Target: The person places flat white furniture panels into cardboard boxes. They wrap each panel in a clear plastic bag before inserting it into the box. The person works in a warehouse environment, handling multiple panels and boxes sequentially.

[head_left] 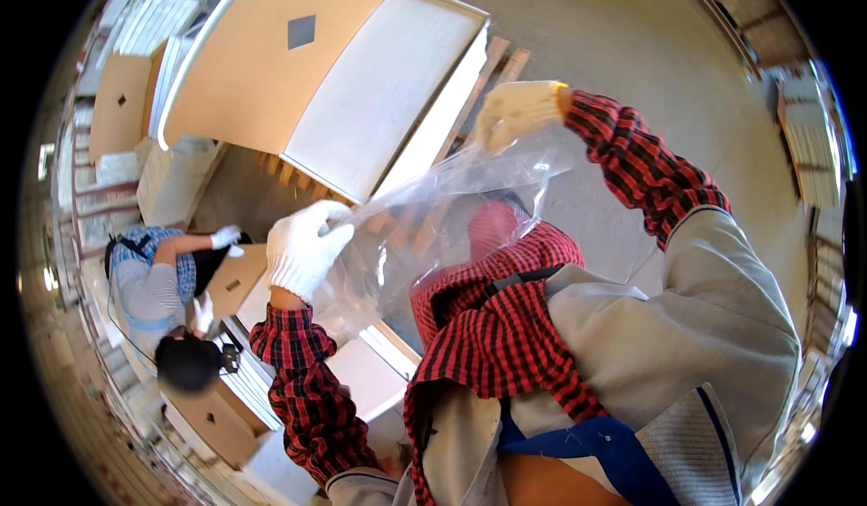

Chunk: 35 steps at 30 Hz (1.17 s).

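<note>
A clear plastic bag or sheet (406, 235) is stretched between my two gloved hands, in front of my checked apron. My left hand (309, 248), in a white knit glove, pinches its left edge between thumb and fingers. Higher and to the right, my right hand (517, 116), in a cream glove, is closed on the upper right part of the film. Red and black checked sleeves cover both forearms. Just beyond the film stands a stack of large white panels (388, 81), with a tan board (262, 54) that has a grey square patch.
Wooden pallet slats (495, 72) show beside and under the panels. At left a co-worker (163, 271) in white gloves bends by tan boards (239, 280). More panels lie near my left forearm. Grey floor (632, 27) spreads to the right; stacked pallets (808, 135) stand at far right.
</note>
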Motion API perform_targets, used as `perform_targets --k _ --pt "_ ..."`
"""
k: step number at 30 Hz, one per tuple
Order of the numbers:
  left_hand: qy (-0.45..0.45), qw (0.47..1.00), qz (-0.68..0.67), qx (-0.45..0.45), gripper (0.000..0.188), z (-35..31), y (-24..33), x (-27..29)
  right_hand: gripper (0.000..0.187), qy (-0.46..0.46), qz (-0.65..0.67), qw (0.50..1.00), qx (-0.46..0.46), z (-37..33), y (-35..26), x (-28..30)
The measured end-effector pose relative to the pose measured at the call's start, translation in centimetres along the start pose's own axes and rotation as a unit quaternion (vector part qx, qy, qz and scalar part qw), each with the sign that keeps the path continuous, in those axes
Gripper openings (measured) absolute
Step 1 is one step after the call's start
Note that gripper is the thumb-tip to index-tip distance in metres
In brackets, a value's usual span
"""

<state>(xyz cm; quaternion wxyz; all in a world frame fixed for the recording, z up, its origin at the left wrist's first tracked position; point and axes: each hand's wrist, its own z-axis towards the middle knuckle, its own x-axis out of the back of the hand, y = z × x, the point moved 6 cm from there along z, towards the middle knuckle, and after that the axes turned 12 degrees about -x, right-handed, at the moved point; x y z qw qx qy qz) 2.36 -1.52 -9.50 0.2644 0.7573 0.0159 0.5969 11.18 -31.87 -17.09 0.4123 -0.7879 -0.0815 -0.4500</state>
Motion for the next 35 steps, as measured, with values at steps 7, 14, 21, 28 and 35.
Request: perform_targets --k 7,14,21,28,35 --pt "-0.136 0.989 -0.058 0.030 0.030 -5.1 -9.5 -12.8 0.020 0.104 -0.028 0.987 -0.120 -1.9 4.5 -2.2" --pt "-0.069 0.955 -0.254 0.135 0.034 -9.9 -16.9 -20.6 0.027 0.130 -0.042 0.932 -0.337 -4.3 8.1 -2.8" --pt "0.191 0.811 -0.487 0.260 0.031 -15.0 -23.0 -23.3 0.037 0.322 0.002 0.893 -0.316 -5.0 11.3 -2.1" --pt "0.442 0.736 -0.432 0.276 0.033 -16.2 -19.8 -20.6 0.036 0.447 -0.176 0.822 -0.307 -5.4 5.0 -0.3" --pt "0.533 0.779 -0.189 0.273 0.030 -16.1 -18.1 -17.5 0.036 0.528 -0.276 0.771 -0.222 -5.5 1.6 1.8"
